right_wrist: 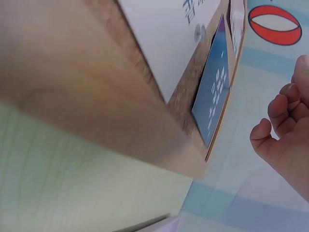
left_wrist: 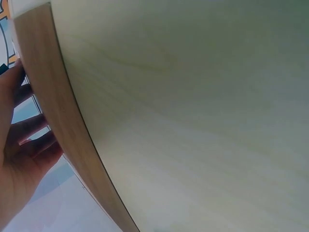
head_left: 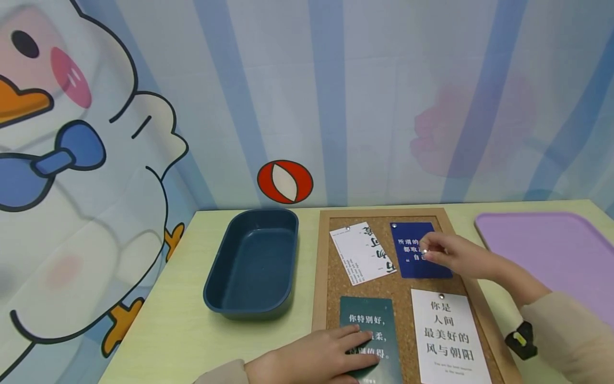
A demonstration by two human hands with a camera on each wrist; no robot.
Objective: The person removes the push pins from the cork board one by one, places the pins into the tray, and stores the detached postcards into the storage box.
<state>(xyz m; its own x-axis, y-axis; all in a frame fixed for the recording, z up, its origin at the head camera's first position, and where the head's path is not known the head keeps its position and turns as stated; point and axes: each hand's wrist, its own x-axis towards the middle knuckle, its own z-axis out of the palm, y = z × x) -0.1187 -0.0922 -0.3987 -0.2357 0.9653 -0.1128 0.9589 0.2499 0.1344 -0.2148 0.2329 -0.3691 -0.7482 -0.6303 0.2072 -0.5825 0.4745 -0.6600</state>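
Observation:
My left hand [head_left: 331,356] lies with straight, spread fingers on a dark green card [head_left: 366,309] at the lower left of a wood-framed cork board [head_left: 405,288]. In the left wrist view that hand [left_wrist: 24,130] is at the board's wooden edge [left_wrist: 58,96]. Over the lower right part of a dark blue card [head_left: 412,234], my right hand [head_left: 455,256] pinches a small shiny pushpin [head_left: 424,252] between thumb and forefinger. Another pushpin [head_left: 394,225] sits at the blue card's top left corner. In the right wrist view the right hand [right_wrist: 292,116] has curled fingers.
A tilted white card [head_left: 362,256] and an upright white card [head_left: 446,336] are each pinned to the board near their top edges. Left of the board stands a dark blue basin [head_left: 251,306]; a purple tray [head_left: 547,245] lies to the right. A printed curtain [head_left: 384,106] hangs behind the table.

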